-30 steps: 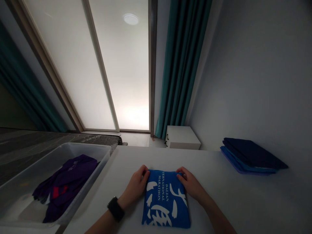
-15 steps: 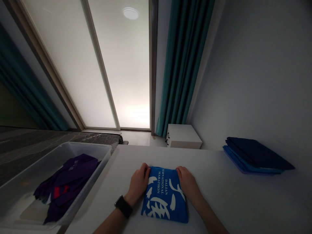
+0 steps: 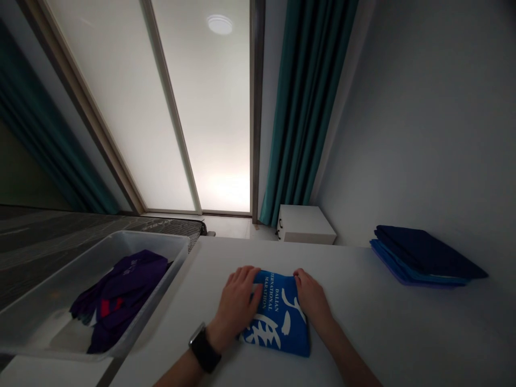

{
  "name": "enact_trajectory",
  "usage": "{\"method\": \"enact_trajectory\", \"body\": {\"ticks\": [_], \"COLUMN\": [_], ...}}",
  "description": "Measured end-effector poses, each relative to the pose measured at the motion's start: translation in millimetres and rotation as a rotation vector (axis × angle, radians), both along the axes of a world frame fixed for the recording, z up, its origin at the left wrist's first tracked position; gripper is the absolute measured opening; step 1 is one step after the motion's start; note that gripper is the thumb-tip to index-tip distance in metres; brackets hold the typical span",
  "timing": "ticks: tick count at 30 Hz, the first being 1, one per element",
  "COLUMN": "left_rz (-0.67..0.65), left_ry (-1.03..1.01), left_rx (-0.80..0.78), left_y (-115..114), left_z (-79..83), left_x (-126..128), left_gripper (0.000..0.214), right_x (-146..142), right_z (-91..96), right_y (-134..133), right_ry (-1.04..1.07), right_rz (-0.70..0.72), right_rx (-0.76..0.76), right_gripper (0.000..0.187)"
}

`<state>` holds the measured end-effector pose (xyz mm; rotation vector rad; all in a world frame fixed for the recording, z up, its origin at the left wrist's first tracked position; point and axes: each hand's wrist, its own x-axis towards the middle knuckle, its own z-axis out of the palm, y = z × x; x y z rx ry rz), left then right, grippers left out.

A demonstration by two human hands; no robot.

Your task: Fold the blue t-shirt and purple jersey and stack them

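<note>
A folded blue T-shirt (image 3: 282,317) with white lettering and white brush-like shapes lies on the white table (image 3: 201,355) in front of me. My left hand (image 3: 239,299), a black watch on its wrist, rests on the shirt's left side with its fingers stretched out flat. At the upper right corner, the fingers of my right hand (image 3: 310,294) are closed on the fabric. The left hand covers part of the print.
To the left stands a clear plastic bin (image 3: 183,252) with purple clothing (image 3: 133,285) inside. A stack of folded dark and bright blue clothes (image 3: 423,255) lies at the right by the wall. Beyond the table is a white cabinet (image 3: 306,220).
My left hand has gone from gripping the shirt's upper left corner to lying flat over its left side. The right hand stays at the upper right corner.
</note>
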<state>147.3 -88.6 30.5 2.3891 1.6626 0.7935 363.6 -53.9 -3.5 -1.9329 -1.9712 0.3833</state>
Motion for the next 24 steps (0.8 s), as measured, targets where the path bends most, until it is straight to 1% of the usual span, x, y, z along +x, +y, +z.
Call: {"method": "enact_trajectory", "body": {"ticks": [2, 4, 6, 8, 11, 12, 14, 16, 17, 20, 22, 24], "left_rz": [-0.159, -0.234, -0.24, -0.233, -0.269, -0.288, -0.333, -0.369, -0.379, -0.347, -0.29, -0.255], "left_ry": [0.12, 0.205, 0.251, 0.272, 0.296, 0.302, 0.313, 0.326, 0.337, 0.37, 0.382, 0.386], "left_rx": [0.037, 0.025, -0.009, -0.042, -0.064, -0.063, -0.047, -0.026, -0.016, 0.006, 0.007, -0.013], "left_y": [-15, -24, -25, -22, -15, -13, -10, -6, -4, -1, -3, -8], "left_z": [-0.7, -7.8, -17.2, -24.8, -28.9, -28.5, -25.9, -21.2, -18.3, -8.5, -3.8, -2.4], "left_x": [13, 24, 30, 31, 26, 24, 19, 15, 13, 11, 11, 13], "left_gripper": [0.047, 0.058, 0.063, 0.067, 0.069, 0.07, 0.07, 0.067, 0.064, 0.052, 0.048, 0.05], "right_x": [0, 0, -1, -2, 1, 3, 8, 13, 15, 13, 6, -1], "right_z": [-0.5, -1.6, -2.3, -1.9, 0.4, 1.3, 2.9, 4.6, 5.8, 10.6, 14.0, 16.0], "right_y": [1, 2, 1, -1, -4, -4, -4, -4, -7, -26, -50, -76], "right_ry": [-0.021, -0.043, -0.059, -0.071, -0.118, -0.132, -0.133, -0.107, -0.103, -0.177, -0.249, -0.257], "right_rz": [0.002, 0.001, -0.001, -0.007, -0.03, -0.012, 0.09, 0.216, 0.257, 0.277, 0.263, 0.282], "right_rx": [0.017, 0.036, 0.043, 0.039, 0.088, 0.124, 0.181, 0.189, 0.185, 0.193, 0.185, 0.154], "right_gripper": [0.032, 0.033, 0.033, 0.033, 0.032, 0.031, 0.031, 0.032, 0.032, 0.029, 0.026, 0.027]}}
